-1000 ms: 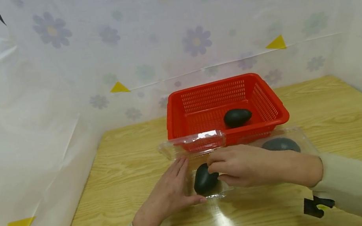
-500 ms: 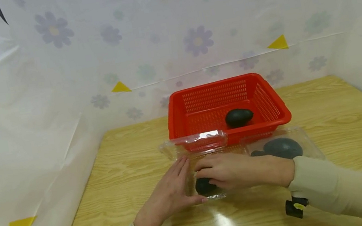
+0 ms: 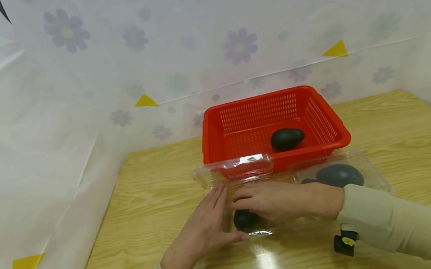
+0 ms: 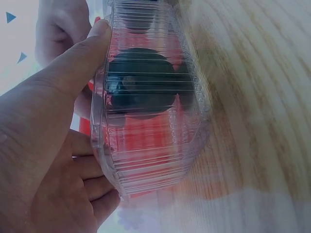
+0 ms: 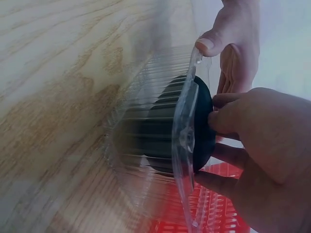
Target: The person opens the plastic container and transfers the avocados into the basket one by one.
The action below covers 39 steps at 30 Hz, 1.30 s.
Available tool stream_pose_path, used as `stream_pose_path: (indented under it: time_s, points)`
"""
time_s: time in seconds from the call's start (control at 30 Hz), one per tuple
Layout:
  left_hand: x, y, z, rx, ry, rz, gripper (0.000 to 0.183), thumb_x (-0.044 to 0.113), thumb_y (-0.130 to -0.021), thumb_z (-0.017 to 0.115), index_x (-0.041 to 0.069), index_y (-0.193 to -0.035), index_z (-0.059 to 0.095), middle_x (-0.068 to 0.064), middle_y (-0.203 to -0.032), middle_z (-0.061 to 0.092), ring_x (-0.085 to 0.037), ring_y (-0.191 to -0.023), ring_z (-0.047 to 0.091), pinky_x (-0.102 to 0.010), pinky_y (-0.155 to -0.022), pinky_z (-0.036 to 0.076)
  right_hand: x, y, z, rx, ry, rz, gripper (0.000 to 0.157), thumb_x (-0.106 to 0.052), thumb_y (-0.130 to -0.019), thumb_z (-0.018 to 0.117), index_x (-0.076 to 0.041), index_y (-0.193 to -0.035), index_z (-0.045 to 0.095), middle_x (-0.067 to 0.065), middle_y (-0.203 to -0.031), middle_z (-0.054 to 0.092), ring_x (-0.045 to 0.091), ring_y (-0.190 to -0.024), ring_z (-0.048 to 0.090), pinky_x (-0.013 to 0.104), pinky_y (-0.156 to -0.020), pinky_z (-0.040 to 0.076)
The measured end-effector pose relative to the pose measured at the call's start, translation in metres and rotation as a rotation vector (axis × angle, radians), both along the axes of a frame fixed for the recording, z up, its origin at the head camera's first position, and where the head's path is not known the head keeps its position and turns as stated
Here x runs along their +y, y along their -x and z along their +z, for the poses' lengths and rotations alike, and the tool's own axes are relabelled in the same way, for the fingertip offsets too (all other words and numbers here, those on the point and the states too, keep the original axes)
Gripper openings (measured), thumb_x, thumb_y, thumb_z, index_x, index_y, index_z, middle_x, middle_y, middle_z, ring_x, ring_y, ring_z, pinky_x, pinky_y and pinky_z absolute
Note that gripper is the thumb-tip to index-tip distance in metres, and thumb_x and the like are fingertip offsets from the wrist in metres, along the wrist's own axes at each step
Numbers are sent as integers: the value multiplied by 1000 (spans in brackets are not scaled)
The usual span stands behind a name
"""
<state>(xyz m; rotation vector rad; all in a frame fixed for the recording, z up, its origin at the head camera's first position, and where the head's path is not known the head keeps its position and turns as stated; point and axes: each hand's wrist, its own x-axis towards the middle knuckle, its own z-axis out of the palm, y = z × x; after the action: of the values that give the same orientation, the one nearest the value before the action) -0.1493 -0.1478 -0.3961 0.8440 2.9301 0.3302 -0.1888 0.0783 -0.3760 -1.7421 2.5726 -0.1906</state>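
Fingertips of the right hand (image 3: 267, 199) pinch the dark avocado (image 3: 246, 220) inside the clear plastic clamshell (image 4: 146, 179), which the left hand (image 3: 203, 232) braces at nine o'clock, thumb spread from fingers, though an off-centre push could tip the clamshell towards three o'clock.

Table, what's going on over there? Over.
Left hand touches clear box. Right hand grips avocado inside. Red basket just behind, seemingly not blocking.

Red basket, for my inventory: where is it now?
In the head view, the red basket sits right of centre on the table, just behind the open clear container.
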Motion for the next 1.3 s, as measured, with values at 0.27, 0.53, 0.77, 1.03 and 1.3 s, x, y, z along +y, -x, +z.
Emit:
stream_pose_path:
  time_s: [0.27,0.53,0.77,1.03,1.3]
  points:
    - [0,0,0,-3,-9,2,114,69,-78,70,0,-156,23,-14,-165,22,-30,-153,21,-45,-121,29,3,3,2,-80,-22,-15,49,-12,-93,68,-21,-140,55,0,-143,55,19,-134,51,39,-113,43]
    - [1,-1,0,-7,-37,2,114,67,-77,72,1,-156,23,-14,-164,23,-30,-152,23,-46,-121,31,1,5,-4,-162,-61,-62,62,-21,-90,74,-25,-145,47,-3,-148,49,17,-135,48,39,-113,43]
    - [0,0,0,1,-27,2,114,67,-77,72,0,-156,23,-14,-164,23,-30,-152,22,-46,-121,30,1,5,-7,-191,-33,-77,65,-23,-89,75,-26,-147,45,-4,-149,48,15,-134,48,40,-112,44]
    - [0,0,1,-8,-21,5,115,68,-77,71,1,-157,22,-13,-165,22,-29,-153,22,-46,-121,30,4,5,-5,-163,-26,-75,66,-24,-89,75,-27,-148,45,-2,-146,50,17,-131,52,41,-110,46]
    - [0,0,0,0,-26,6,114,67,-77,72,1,-157,23,-14,-164,23,-30,-152,22,-46,-121,30,10,4,6,-143,19,-93,62,-25,-88,76,-23,-143,50,-1,-142,53,18,-127,54,43,-108,48]
